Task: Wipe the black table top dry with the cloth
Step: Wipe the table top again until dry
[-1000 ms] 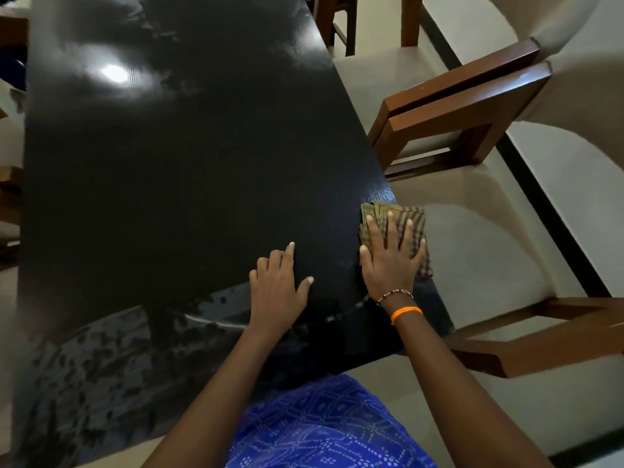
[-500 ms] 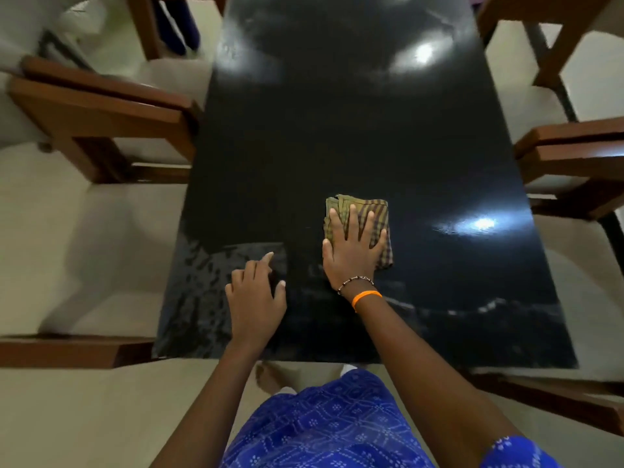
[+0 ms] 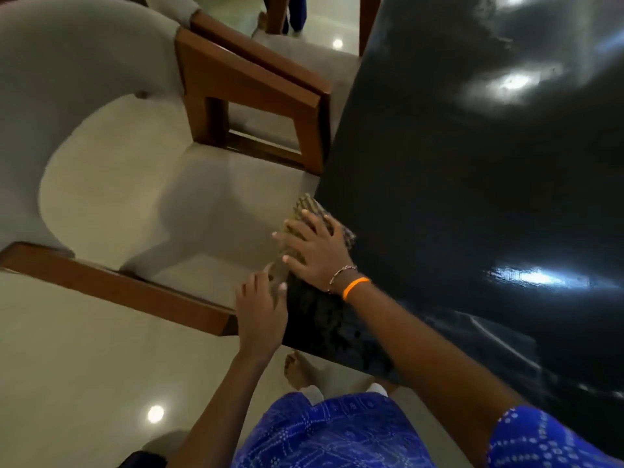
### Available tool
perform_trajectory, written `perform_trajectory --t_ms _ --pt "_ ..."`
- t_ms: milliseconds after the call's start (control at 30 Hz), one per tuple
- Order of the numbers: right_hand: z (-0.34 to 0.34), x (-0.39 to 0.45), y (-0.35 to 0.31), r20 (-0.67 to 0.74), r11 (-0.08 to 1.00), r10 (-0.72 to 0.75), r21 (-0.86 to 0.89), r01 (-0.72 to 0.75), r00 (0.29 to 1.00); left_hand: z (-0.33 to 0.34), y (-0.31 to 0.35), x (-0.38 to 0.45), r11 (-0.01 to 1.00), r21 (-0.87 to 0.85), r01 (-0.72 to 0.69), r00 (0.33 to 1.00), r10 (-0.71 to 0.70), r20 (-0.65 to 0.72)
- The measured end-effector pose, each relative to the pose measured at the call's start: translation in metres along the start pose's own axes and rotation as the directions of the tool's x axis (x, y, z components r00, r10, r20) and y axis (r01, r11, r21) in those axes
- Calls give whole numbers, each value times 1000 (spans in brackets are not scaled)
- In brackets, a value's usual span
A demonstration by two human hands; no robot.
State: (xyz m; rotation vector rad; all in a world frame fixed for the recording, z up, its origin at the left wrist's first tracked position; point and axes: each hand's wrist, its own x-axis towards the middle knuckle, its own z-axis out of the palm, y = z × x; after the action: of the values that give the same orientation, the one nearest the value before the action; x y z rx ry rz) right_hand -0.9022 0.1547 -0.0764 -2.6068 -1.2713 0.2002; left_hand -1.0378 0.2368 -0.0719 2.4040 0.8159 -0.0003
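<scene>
At the table top's [image 3: 472,197] near left edge, the cloth [image 3: 305,211] is pressed flat under the right hand's [image 3: 315,253] spread fingers, partly overhanging. It may be swept off the edge. The left hand [image 3: 260,307], relaxed, rests at the wet corner.

Looks like I'm in some kind of lounge or waiting area, maybe an office or hotel lobby (hard to pin down which). There's a long glossy black table [image 3: 472,163] with cushioned armchairs pulled up along its side, pale grey upholstery on chunky brown wooden armrests [image 3: 250,86]. The floor [image 3: 84,349] is polished pale tile, shiny enough that ceiling lights bounce off it, and the same round lights reflect on the table top too.
</scene>
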Motion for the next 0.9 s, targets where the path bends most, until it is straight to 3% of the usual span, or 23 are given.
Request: perform_trajectory --t_ms 100,233,400,533,633,900 --pt "-11 29 39 0 997 9 -73 -9 1000 6 -5 -3 988 -155 -9 999 16 43" --pt "-23 72 73 8 972 206 -121 -203 979 18 -6 -8 944 -316 96 994 -76 75" --pt "-32 95 87 112 959 277 -94 -267 954 20 -10 -6 707 -605 367 930 -280 237" --pt "-30 72 68 101 969 239 -84 -231 966 0 -18 -3 591 -626 510 858 -292 423" --pt "-19 35 34 78 978 203 -55 -199 976 -14 -27 -2 568 -577 586 795 -269 543" --pt "20 -70 -67 22 994 98 -57 -97 995 -22 -37 -19 345 -568 748 662 -312 682"
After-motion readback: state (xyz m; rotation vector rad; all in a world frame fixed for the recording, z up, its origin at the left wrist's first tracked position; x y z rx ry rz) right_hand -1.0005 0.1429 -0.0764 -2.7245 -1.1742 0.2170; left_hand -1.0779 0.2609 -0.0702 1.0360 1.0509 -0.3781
